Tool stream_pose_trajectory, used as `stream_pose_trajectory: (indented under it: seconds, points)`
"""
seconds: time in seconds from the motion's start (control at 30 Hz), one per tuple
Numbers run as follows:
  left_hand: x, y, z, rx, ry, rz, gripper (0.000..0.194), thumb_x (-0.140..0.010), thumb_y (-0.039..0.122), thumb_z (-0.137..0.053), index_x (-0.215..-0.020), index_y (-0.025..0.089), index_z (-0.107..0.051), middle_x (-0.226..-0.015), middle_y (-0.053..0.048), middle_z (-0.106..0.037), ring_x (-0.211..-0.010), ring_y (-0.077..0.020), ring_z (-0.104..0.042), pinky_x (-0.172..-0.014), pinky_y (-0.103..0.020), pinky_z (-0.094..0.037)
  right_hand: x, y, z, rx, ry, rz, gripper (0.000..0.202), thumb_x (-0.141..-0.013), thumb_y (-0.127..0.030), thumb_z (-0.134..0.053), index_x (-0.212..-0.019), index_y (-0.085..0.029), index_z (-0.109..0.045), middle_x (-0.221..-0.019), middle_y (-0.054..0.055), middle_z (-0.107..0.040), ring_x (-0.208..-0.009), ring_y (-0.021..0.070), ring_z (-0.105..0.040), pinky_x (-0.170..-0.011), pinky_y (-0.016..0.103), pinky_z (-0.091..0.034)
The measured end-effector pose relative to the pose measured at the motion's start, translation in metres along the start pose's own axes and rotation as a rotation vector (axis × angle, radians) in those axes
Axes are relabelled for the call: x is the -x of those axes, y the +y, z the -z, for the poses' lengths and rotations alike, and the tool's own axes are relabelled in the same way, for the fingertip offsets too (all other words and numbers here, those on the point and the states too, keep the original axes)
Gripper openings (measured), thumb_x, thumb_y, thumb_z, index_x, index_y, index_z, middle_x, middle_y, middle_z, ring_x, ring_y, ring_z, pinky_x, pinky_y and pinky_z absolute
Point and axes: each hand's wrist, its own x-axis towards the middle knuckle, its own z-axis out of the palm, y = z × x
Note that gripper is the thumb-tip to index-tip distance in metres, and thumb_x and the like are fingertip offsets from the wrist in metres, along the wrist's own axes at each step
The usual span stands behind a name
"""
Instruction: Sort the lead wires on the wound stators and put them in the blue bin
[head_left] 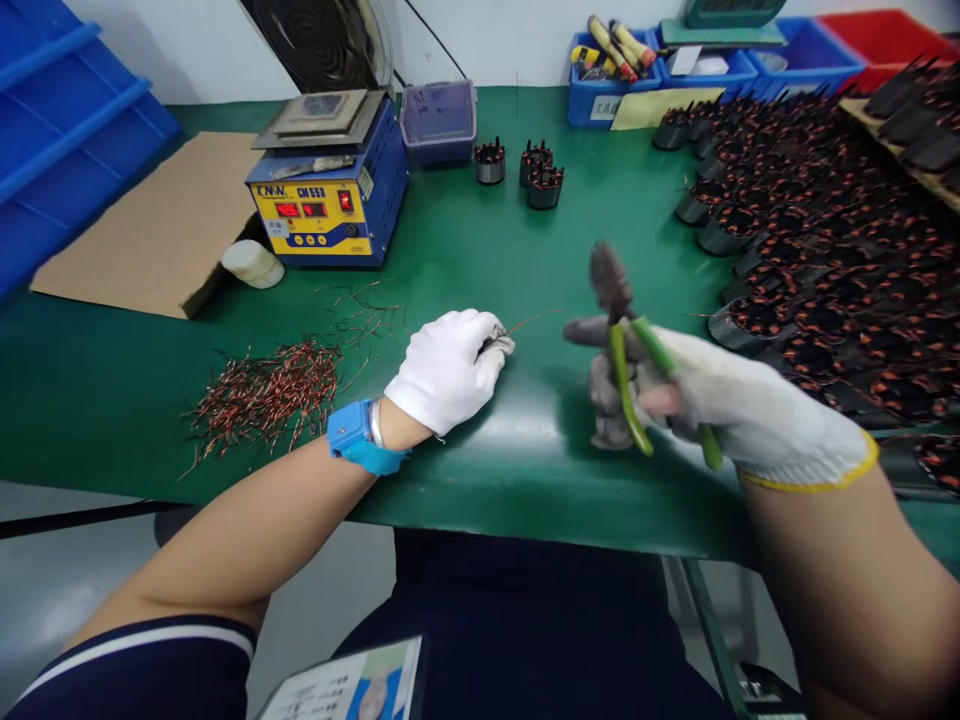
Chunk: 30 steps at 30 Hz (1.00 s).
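Wire (523, 325) in left hand (450, 368), pliers (615, 295) in right (697, 378)

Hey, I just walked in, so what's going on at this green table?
A person in gloves is working with both hands over the table. The left hand pinches a thin wire that sticks out past its fingertips. The right hand holds green-handled pliers up, off to the right of that wire. A pile of wire scraps lies beyond the left wrist. Many round parts crowd the table's right side, and three more stand toward the back.
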Motion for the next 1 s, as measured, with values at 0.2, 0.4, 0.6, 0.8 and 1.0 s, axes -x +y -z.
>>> stream_pose_trajectory:
  seconds: [0.2,0.4,0.6,0.8,1.0]
  points:
    - [0.000,0.003,0.002,-0.025,-0.018,-0.004,0.018,-0.089,0.030,-0.049,-0.093,0.020,-0.064,-0.089,-0.005,-0.069,-0.087,-0.0221,-0.063,-0.072,-0.033,-0.045,-0.006,0.008,-0.019,-0.003,-0.111,-0.314,0.049,-0.072,-0.031,-0.065,-0.116,-0.021,-0.047,-0.081,0.001,-0.063,-0.067,0.0173,-0.065,-0.060,0.029,-0.054]
    - [0.001,0.004,0.003,-0.078,-0.022,-0.006,0.018,-0.089,0.030,-0.050,-0.094,0.021,-0.064,-0.087,-0.004,-0.068,-0.085,-0.0228,-0.062,-0.070,-0.034,-0.043,-0.010,0.005,-0.023,-0.015,-0.071,-0.317,0.056,-0.068,-0.034,-0.069,-0.117,-0.023,-0.045,-0.086,0.002,-0.063,-0.075,0.0199,-0.067,-0.063,0.031,-0.056]
    - [0.002,0.003,0.002,-0.096,-0.027,-0.018,0.017,-0.089,0.030,-0.049,-0.093,0.021,-0.063,-0.087,-0.004,-0.067,-0.085,-0.0222,-0.062,-0.069,-0.033,-0.042,-0.011,0.005,-0.023,-0.009,-0.069,-0.331,0.052,-0.069,-0.032,-0.068,-0.115,-0.022,-0.045,-0.086,0.002,-0.062,-0.077,0.0198,-0.067,-0.064,0.031,-0.057]
    - [0.003,0.000,0.002,-0.088,-0.031,-0.051,0.018,-0.089,0.031,-0.048,-0.092,0.021,-0.063,-0.087,-0.004,-0.067,-0.084,-0.0218,-0.062,-0.070,-0.033,-0.043,-0.017,0.006,-0.026,0.099,-0.046,-0.381,0.041,-0.074,-0.027,-0.061,-0.112,-0.024,-0.047,-0.074,0.000,-0.062,-0.064,0.0173,-0.065,-0.057,0.028,-0.055]
    - [0.001,-0.001,0.003,-0.092,-0.060,-0.054,0.020,-0.089,0.031,-0.047,-0.092,0.020,-0.063,-0.087,-0.005,-0.066,-0.085,-0.0233,-0.062,-0.070,-0.035,-0.044,-0.018,0.002,-0.026,0.090,-0.065,-0.362,0.041,-0.075,-0.023,-0.059,-0.114,-0.025,-0.046,-0.070,-0.003,-0.057,-0.054,0.0135,-0.059,-0.048,0.022,-0.048]
